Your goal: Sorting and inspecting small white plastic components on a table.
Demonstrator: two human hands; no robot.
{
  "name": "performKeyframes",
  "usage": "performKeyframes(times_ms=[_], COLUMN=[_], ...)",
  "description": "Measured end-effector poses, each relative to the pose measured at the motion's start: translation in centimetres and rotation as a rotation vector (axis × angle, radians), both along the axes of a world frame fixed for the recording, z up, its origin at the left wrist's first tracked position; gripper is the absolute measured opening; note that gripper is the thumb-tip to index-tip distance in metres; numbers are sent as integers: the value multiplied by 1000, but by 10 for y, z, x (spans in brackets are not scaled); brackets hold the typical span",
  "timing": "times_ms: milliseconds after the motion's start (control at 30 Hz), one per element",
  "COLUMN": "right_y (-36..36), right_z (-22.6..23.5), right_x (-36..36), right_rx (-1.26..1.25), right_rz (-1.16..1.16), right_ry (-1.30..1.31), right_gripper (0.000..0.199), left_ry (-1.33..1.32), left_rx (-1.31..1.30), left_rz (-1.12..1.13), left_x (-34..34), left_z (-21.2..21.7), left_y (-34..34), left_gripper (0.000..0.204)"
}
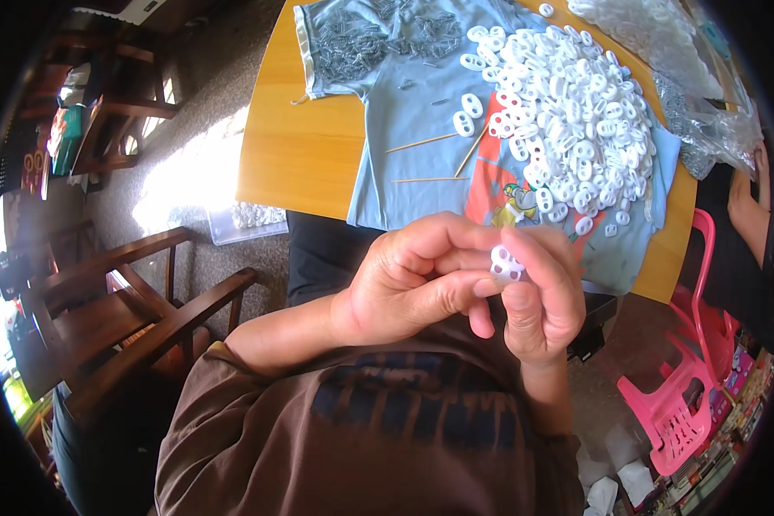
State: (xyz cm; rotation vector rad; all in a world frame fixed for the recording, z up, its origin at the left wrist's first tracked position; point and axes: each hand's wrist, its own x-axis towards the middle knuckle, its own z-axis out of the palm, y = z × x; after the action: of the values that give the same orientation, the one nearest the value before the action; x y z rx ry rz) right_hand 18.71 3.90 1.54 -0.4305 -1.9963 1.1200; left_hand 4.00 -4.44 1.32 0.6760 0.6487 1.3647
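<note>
Between both sets of fingertips, close in front of my chest, is a small white plastic piece with several round holes [506,263]. My left hand [413,279] pinches it from the left with thumb and fingers. From the other side, my right hand [543,297] closes on the same piece, its fingers hiding part of it. Beyond the hands, a large pile of white oval two-hole plastic pieces [576,129] lies on a light blue shirt [404,112] spread over the table. Three thin wooden sticks [425,180] lie on the cloth left of the pile, near two loose white pieces [468,115].
Small grey spring-like parts [352,50] are heaped on the shirt at the wooden table's [296,146] far left. Clear plastic bags [705,86] and another person's arm [748,206] are at right. A pink plastic chair [683,404], a wooden armchair [137,318] and a clear tub [223,228] stand around.
</note>
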Motion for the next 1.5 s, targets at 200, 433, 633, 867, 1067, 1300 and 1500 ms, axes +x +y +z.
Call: performKeyframes(times_ms=[200, 433, 633, 867, 1067, 1300, 1500], right_y=[-1, -2, -5, -5, -7, -8, -7], right_z=[1, -2, -8, -7, -6, -5, -7], right_x=[-2, -5, -9, -6, -4, -4, -2], right_rx=[14, 37, 78, 74, 31, 12, -8], right_rz=[-13, -54, -95, -90, -86, -79, -51], right_ry=[-2, 19, 31, 30, 70, 71, 79], right_gripper=[27, 23, 21, 23, 27, 29, 29], left_ry=[-6, 36, 61, 95, 24, 9, 34], left_rx=[17, 46, 76, 110, 136, 170, 151], left_rz=[48, 114, 154, 118, 148, 161, 149], left_x=[4, 8, 10, 7, 10, 10, 10], left_z=[-2, -7, -16, -11, -9, -12, -10], left_y=[-2, -2, -5, -1, -2, -2, -3], left_gripper=[29, 24, 21, 24, 26, 27, 26])
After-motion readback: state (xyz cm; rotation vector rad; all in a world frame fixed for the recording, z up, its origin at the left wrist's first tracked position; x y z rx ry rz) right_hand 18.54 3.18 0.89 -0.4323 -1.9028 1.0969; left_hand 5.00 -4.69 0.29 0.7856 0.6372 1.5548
